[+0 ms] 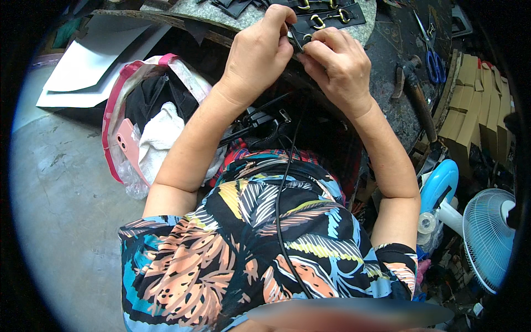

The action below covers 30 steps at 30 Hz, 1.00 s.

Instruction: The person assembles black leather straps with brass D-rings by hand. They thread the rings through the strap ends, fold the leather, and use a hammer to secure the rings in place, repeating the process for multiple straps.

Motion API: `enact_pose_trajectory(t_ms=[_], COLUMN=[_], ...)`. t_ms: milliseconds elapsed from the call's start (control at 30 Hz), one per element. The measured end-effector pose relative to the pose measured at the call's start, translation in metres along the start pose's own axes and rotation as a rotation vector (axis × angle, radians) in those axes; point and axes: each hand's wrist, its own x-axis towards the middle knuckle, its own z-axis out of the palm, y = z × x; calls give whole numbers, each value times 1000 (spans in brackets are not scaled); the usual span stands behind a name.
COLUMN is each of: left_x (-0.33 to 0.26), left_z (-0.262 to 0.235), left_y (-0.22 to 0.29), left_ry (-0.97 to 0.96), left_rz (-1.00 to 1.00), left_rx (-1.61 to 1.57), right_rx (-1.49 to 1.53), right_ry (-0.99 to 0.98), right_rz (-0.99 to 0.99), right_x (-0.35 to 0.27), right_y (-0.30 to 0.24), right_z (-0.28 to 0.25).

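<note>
My left hand (255, 54) and my right hand (339, 67) meet at the table's near edge, fingers closed in pinches. Between them runs a narrow black strap (295, 39), gripped from both sides. A bit of pale metal shows beside the right fingertips; whether it belongs to the strap is hard to see. Just beyond lie black strap pieces with gold-coloured horsebit-style buckles (337, 19) on a grey speckled slab (204, 12). More black pieces (232, 6) sit past my left hand. My fingers hide part of the strap.
To the right, a hammer (416, 91) and blue-handled scissors (432, 61) lie on the dark worktop. Cardboard pieces (470, 105) and a blue-and-white fan (489, 238) stand farther right. On the left are a bag (113, 133) with a pink phone (128, 143) and white sheets (91, 63).
</note>
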Motion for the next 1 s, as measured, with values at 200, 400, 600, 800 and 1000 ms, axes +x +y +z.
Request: enact_pose_trajectory(t_ms=[200,400,600,800,1000], left_x=[-2,-8,-4,-4,-1], left_z=[-16,-17,-14,-12,-13], left_y=[6,11,11,19,20], left_ry=[-57,-64,50,-14,-75], left_rz=[-111,-227,58,-187,-340], left_rx=[-58,-146,115,-124,-200], right_rx=[71,62,-15,-56,-28], right_ry=[50,36,-12,-14,-68], right_rz=[32,21,-2,-32,-8], right_x=[0,0,0,1,-1], right_y=[3,5,1,0,-1], right_z=[1,1,-2,-2,-7])
